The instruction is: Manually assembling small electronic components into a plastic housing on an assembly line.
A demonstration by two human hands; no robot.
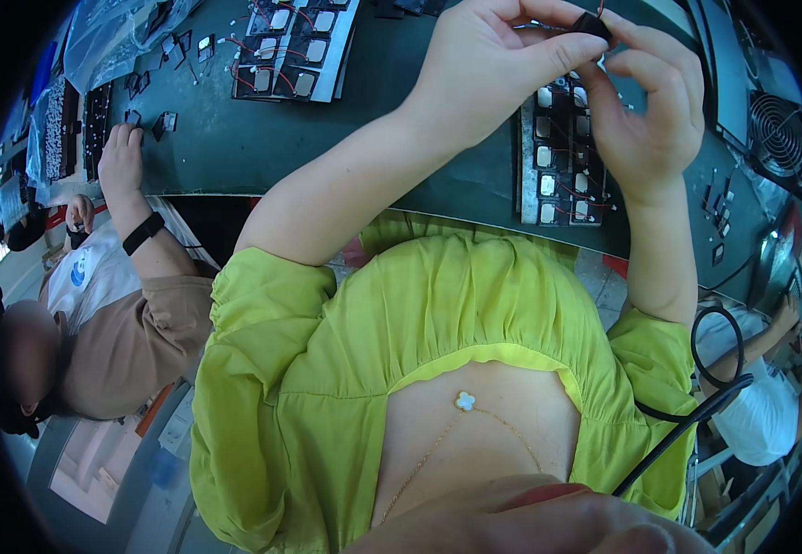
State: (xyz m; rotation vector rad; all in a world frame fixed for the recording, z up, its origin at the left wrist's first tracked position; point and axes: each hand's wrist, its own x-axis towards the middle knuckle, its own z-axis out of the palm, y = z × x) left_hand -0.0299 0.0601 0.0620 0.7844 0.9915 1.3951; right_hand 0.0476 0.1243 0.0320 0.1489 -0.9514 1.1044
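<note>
My left hand [489, 69] is closed, its thumb and fingers pinching a small black part [592, 28] with a thin red wire. My right hand [655, 115] meets it from the other side, fingertips curled against the same part; exactly where they grip is partly hidden. Below both hands lies a tray [527, 175] with rows of small black modules that have silvery square faces and red wires. Its far end is covered by my hands. A similar tray [336, 69] with modules lies farther left, beyond my left forearm.
On the green table [383, 55], loose black pieces [166, 123] and a clear plastic bag [110, 42] lie left, near a co-worker's hand [121, 159]. At right are a black fan [779, 134], small loose parts [722, 210] and a black cable [687, 425] near my arm.
</note>
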